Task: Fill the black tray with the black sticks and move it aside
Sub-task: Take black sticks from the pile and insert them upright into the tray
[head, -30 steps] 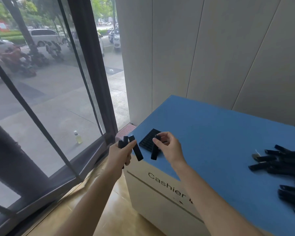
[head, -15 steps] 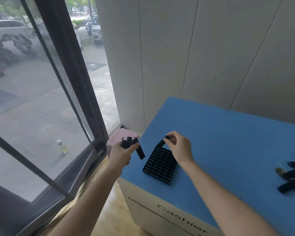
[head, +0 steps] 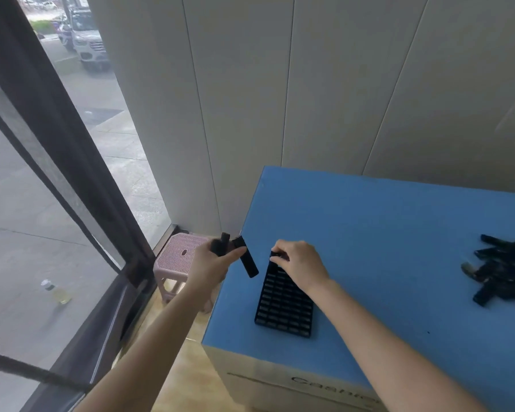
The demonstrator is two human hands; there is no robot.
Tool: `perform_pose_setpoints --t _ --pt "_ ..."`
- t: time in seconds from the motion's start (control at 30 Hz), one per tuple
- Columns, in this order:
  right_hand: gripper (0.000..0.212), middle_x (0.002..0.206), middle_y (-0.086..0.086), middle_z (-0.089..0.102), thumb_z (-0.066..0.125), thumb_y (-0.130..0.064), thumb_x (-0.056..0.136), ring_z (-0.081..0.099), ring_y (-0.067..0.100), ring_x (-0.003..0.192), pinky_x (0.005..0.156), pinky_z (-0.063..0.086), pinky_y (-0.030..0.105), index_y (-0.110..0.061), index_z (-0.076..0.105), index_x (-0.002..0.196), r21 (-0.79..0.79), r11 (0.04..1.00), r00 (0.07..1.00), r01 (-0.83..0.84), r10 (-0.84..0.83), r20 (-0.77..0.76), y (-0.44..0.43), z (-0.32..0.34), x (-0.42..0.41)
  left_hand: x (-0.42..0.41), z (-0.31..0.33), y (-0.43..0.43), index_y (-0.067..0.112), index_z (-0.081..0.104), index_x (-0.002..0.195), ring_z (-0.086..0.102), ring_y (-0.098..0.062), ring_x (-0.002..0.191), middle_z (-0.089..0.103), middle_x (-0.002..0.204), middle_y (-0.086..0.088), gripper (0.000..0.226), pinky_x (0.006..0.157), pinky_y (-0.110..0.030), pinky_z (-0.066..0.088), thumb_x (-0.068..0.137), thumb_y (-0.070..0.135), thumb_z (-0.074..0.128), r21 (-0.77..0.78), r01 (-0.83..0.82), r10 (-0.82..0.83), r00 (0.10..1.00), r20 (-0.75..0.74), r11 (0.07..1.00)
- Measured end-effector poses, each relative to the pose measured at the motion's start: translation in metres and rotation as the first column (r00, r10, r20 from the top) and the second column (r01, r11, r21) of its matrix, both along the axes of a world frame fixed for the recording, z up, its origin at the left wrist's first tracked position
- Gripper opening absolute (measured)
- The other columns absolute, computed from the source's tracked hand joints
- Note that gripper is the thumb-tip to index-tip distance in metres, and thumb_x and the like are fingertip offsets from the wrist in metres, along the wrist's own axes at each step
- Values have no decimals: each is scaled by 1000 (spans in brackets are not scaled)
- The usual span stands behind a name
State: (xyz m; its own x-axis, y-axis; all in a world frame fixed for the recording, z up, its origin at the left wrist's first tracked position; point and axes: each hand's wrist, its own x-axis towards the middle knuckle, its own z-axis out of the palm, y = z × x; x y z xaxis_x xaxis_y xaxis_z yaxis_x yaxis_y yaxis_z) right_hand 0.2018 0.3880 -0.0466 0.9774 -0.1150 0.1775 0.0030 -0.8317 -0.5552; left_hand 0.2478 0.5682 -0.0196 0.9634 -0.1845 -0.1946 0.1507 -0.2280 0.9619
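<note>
- The right grip [head: 302, 264] has its fingers curled down over the far end of the tray [head: 283, 310] and pinches one stick [head: 279, 256], of which only a short black end shows under the fingertips.
- Half a second ago that stick stood tilted above the tray's far corner; now it sits low, at the tray's far edge.
- A second ago the same grip held it up in the air in front of the tray.
- The left grip [head: 213, 263] clenches a bundle of sticks [head: 247, 263], as in both earlier frames.
- One stick of the bundle slants down to the right under the thumb, and two more poke up above the knuckles.
- This grip hangs just off the counter's left edge, above a pink stool [head: 180, 257], apart from the tray.
- The tray lies flat on the blue counter [head: 384, 233] near its left front corner, and its rows of slots show open along the near part.
- A loose pile [head: 506, 266] of black sticks lies well to the right on the counter; more of it shows than half a second ago.
- The counter's white front carries lettering, cut off by the frame.
- Grey wall panels [head: 324, 84] stand behind the counter.
- To the left is a dark-framed window [head: 72, 173], with a bottle [head: 55, 292] on the pavement outside.
</note>
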Motion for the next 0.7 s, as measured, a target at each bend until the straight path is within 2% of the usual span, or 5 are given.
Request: perform_pose_setpoints --t 0.17,0.23,0.37,0.53,0.7 --pt "23 111 -4 67 56 -30 91 60 14 103 87 49 30 -16 66 107 -131 991 998 11 -18 -57 4 5 2 11 -3 -1 7 61 86 32 -6 34 41 51 -3 14 35 -18 29 81 15 72 7 115 -115 993 4 993" --pt "28 121 -6 62 51 -32 94 53 12 114 92 44 29 -17 65 112 -88 996 999 32 -35 -37 7 9 0 13 -4 -1 11 63 83 33 -8 36 42 51 -3 13 37 -20 28 79 18 74 31 156 -157 987 25 987" --pt "27 102 -13 63 56 -32 91 58 6 87 77 45 20 -21 63 115 257 965 998 45 -56 33 20 25 -3 14 -2 -8 13 65 83 38 -3 38 51 49 10 10 41 -16 30 79 16 73 18 301 -301 951 66 954" --pt "13 79 -17 66 70 -20 82 61 -5 74 71 45 8 -18 72 94 394 918 999 35 -32 -16 13 36 -7 13 -1 -18 12 62 82 37 -3 36 49 42 13 7 40 -16 32 82 9 69 48 438 -441 893 95 898" --pt "14 80 -9 64 73 -19 79 61 2 71 69 47 9 -16 68 91 392 890 968 232 -251 -4 -12 32 -15 22 -11 -11 3 57 89 38 -9 36 49 59 -7 3 39 -19 32 90 5 55 -50 355 -357 932 -67 934"
